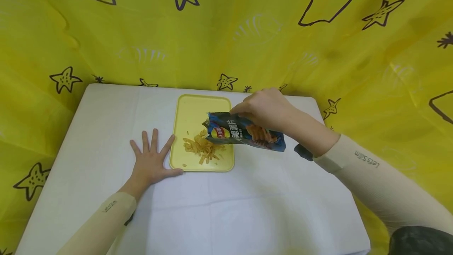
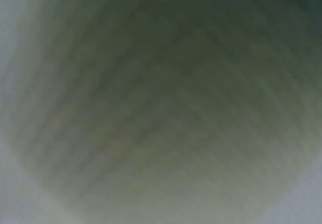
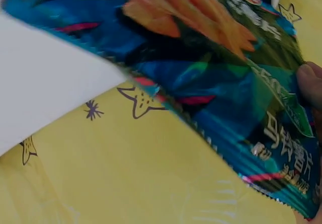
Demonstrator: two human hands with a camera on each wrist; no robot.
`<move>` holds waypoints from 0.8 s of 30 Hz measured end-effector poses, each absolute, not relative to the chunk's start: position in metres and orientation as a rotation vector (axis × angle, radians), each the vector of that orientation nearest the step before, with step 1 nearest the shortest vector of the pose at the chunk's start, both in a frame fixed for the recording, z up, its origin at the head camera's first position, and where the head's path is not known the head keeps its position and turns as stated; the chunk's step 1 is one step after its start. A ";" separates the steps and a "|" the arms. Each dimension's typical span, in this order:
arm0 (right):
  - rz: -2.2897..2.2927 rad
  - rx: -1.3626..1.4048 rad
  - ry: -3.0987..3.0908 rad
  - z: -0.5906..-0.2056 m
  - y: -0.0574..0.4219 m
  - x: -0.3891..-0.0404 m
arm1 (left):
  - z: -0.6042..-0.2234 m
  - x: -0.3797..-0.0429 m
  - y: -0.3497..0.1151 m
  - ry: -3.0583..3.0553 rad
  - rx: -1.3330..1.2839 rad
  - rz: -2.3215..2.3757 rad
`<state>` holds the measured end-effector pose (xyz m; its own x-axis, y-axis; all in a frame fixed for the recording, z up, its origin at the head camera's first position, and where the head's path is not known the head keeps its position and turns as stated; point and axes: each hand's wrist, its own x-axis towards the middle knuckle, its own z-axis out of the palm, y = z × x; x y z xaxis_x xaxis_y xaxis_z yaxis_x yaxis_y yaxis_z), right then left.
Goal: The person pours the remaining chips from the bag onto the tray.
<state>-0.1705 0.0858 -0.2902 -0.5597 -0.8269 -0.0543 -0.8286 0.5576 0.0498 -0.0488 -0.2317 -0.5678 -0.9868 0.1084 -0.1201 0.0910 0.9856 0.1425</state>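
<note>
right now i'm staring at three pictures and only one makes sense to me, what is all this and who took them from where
There is no machine here: a person works with two bare hands and wears three cameras.

The large picture comes from the camera on the head, looking down at a white table hung round with a yellow star-print cloth.

On the table lies a yellow tray with a pile of chips on it. The left hand lies flat beside the tray, fingers spread, its thumb at the tray's edge. The right hand holds a blue chip bag, tipped with its mouth over the tray.

The dark blur is the left wrist camera; nothing can be made out in it. The last picture is from the right wrist camera, very close to the same bag, with a fingertip on it.
</note>
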 end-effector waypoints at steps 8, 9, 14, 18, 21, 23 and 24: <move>0.090 -1.472 2.739 -0.289 0.087 -0.170 | -0.567 -0.050 -0.232 2.997 0.158 0.195; 0.089 -1.480 2.744 -0.289 0.088 -0.171 | -0.567 -0.050 -0.232 3.000 0.159 0.195; 0.090 -1.494 2.747 -0.286 0.088 -0.170 | -0.567 -0.052 -0.232 3.002 0.157 0.199; 0.122 -1.483 2.750 -0.286 0.088 -0.169 | -0.567 -0.052 -0.233 3.000 0.161 0.192; 0.128 -1.491 2.751 -0.285 0.088 -0.168 | -0.567 -0.052 -0.233 3.000 0.169 0.187; 0.124 -1.491 2.746 -0.285 0.087 -0.167 | -0.566 -0.053 -0.233 2.997 0.169 0.190; 0.125 -1.489 2.741 -0.286 0.087 -0.167 | -0.566 -0.053 -0.233 2.997 0.169 0.189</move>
